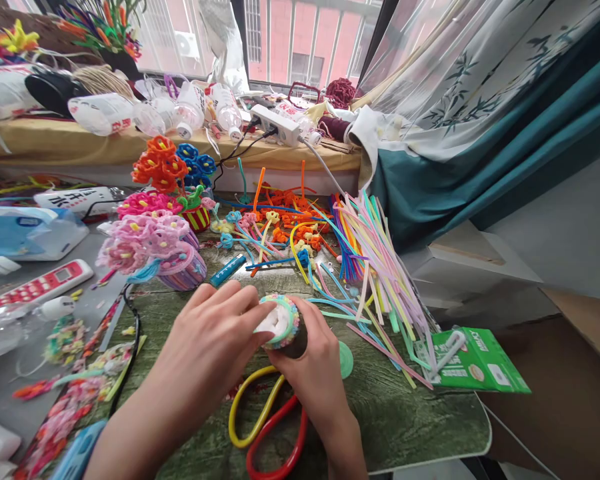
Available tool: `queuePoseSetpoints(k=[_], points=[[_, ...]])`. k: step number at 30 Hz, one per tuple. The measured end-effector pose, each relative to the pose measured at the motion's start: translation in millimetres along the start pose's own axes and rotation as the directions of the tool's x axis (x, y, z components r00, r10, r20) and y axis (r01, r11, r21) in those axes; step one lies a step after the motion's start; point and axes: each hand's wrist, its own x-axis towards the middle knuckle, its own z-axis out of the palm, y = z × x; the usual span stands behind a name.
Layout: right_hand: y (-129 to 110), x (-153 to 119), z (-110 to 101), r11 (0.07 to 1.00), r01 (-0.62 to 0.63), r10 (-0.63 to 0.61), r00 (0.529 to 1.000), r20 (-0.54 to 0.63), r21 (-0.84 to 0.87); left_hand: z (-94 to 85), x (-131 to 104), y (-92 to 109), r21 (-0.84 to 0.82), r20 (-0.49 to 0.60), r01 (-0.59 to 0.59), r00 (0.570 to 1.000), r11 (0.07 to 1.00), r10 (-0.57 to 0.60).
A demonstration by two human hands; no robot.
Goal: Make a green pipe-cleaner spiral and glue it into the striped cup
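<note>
A small round pot (pixel 294 319), ringed in pastel fuzz with white stuffing (pixel 281 321) in its mouth, is held above the middle of the surface (pixel 420 427). The right hand (pixel 315 357) grasps its side, fingers curved round it. The left hand (pixel 217 327) has thumb and forefinger at the rim's left side; whether they pinch it cannot be told. A yellow loop (pixel 237 413) and a red loop (pixel 275 472) lie toward the near edge, a pale green disc (pixel 347 360) just beside the right hand. Pipe cleaners (pixel 380 260) spread along the right edge, reaching a green packet (pixel 497 360) near the near right corner. Fuzzy flowers (pixel 147 243) stand toward the far left corner.
</note>
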Motion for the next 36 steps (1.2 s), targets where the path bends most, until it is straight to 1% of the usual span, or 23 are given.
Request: queuePoseSetpoints(k=[4,7,9,11,13,15,17,18,20,23,26,28,29,30,31,32,34,36], points=[[-0.7,0.4,-2.2,1.0,0.0,-0.001,1.0,0.022,0.005,-3.2,-6.9,-11.4,-0.113,-0.099,0.007,0.995,0.994,-0.018],[-0.4,0.5,-2.9,1.0,-0.012,0.011,0.999,0.039,0.013,2.3,-4.8,-11.3,-0.217,-0.094,0.042,0.994,0.975,-0.064],[-0.5,0.6,-3.2,1.0,-0.021,0.02,0.998,0.053,0.022,8.0,-2.8,-9.3,-0.258,-0.096,0.05,0.992,0.965,-0.077],[-0.8,0.6,-3.7,0.999,-0.029,0.027,0.998,0.065,0.037,12.8,-2.4,-8.6,-0.274,-0.132,0.01,0.99,0.962,-0.048],[-1.5,0.8,-4.7,0.998,-0.03,0.025,0.996,0.08,0.053,15.2,-3.7,-10.5,-0.302,-0.168,-0.069,0.986,0.951,0.018],[-2.3,1.2,-5.9,0.997,-0.023,0.017,0.995,0.095,0.069,14.6,-5.0,-13.9,-0.333,-0.18,-0.14,0.98,0.933,0.083],[-2.9,1.7,-7.1,0.996,-0.017,0.008,0.995,0.103,0.084,12.4,-5.0,-16.9,-0.346,-0.171,-0.159,0.98,0.925,0.104],[-3.0,2.0,-7.4,0.996,-0.015,0.006,0.995,0.104,0.09,11.3,-4.3,-17.8,-0.347,-0.17,-0.146,0.981,0.926,0.091],[-2.5,2.3,-7.2,0.995,-0.025,0.014,0.994,0.11,0.101,10.6,-2.1,-17.9,-0.342,-0.165,-0.085,0.986,0.936,0.029],[0.2,1.5,-5.1,0.99,-0.067,0.05,0.989,0.136,0.121,14.0,0.7,-16.4,-0.323,-0.17,0.002,0.984,0.946,-0.06],[4.5,-1.7,-6.3,0.986,-0.104,0.084,0.985,0.15,0.132,19.8,-1.7,-15.7,-0.317,-0.22,0.022,0.971,0.948,-0.096],[7.5,-5.1,-12.6,0.988,-0.092,0.078,0.991,0.111,0.127,23.3,-7.8,-14.6,-0.327,-0.259,-0.007,0.962,0.945,-0.083],[8.8,-6.9,-17.7,0.991,-0.067,0.059,0.995,0.075,0.113,25.0,-12.4,-13.4,-0.32,-0.275,-0.031,0.959,0.947,-0.061],[9.9,-8.7,-23.7,0.996,-0.028,0.027,1.0,0.014,0.084,26.8,-17.7,-11.7,-0.299,-0.295,-0.06,0.955,0.952,-0.032],[10.6,-10.1,-30.2,0.999,0.028,-0.027,0.998,-0.051,0.023,28.7,-23.6,-9.6,-0.259,-0.316,-0.085,0.949,0.962,-0.001],[10.9,-11.3,-36.7,0.992,0.109,-0.113,0.991,-0.072,-0.056,30.8,-29.8,-7.2,-0.205,-0.331,-0.095,0.943,0.974,0.022],[10.2,-12.2,-47.8,0.943,0.276,-0.29,0.956,-0.053,-0.184,34.9,-41.7,-2.3,-0.106,-0.343,-0.079,0.939,0.991,0.038],[8.3,-11.2,-54.6,0.875,0.405,-0.415,0.91,0.02,-0.267,38.1,-50.9,1.5,-0.057,-0.333,-0.052,0.942,0.997,0.03]])
